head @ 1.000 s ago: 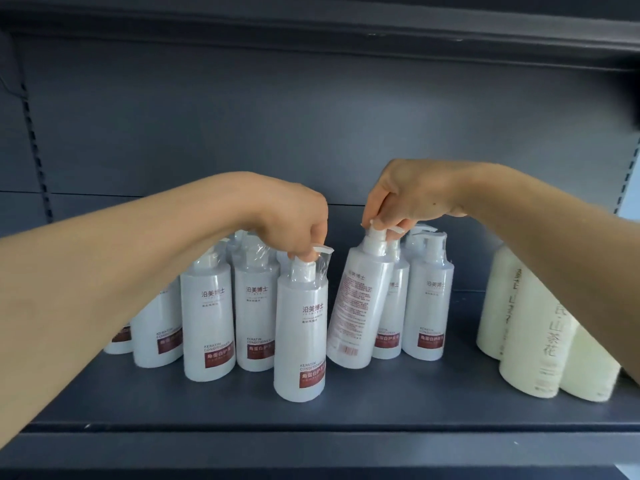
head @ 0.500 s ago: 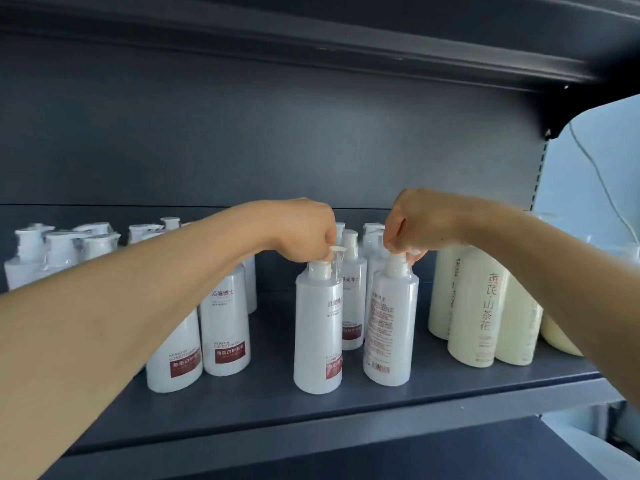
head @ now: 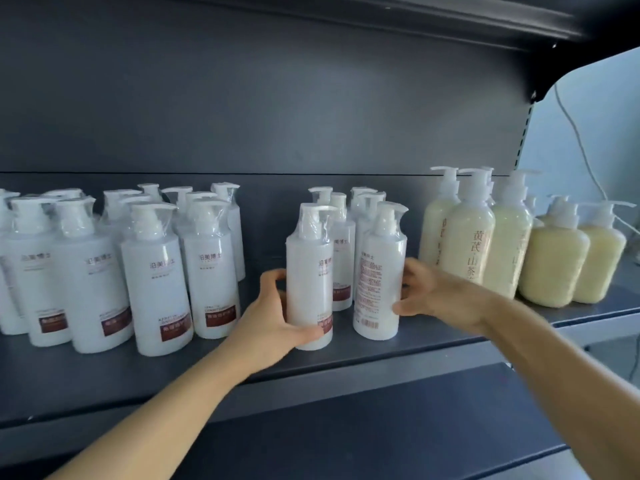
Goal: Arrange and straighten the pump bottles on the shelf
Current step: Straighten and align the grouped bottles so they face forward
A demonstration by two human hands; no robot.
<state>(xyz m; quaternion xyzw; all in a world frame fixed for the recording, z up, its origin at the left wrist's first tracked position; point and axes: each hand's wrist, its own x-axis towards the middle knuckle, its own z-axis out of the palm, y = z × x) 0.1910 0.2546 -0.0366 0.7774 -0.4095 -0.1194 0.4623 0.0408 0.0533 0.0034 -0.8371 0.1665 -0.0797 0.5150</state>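
Two white pump bottles stand upright at the front of the dark shelf (head: 433, 351). My left hand (head: 273, 317) wraps the lower body of the left front bottle (head: 309, 268), its label turned toward the right. My right hand (head: 429, 292) grips the right side of the right front bottle (head: 379, 271), whose back label with a barcode faces me. Several more white pump bottles (head: 343, 244) stand close behind these two. A larger cluster of white pump bottles (head: 156, 271) with dark red labels fills the shelf's left part.
Cream-yellow pump bottles (head: 474, 244) stand right of my right hand, with squatter yellow ones (head: 554, 265) further right. A gap of bare shelf lies between the two white groups. An upper shelf (head: 381, 15) hangs overhead. A cable (head: 581, 147) runs down the wall at right.
Both hands have dropped from the pump heads to the bodies of the two front bottles. The view has swung right and pulled back, showing more bottles on the left.
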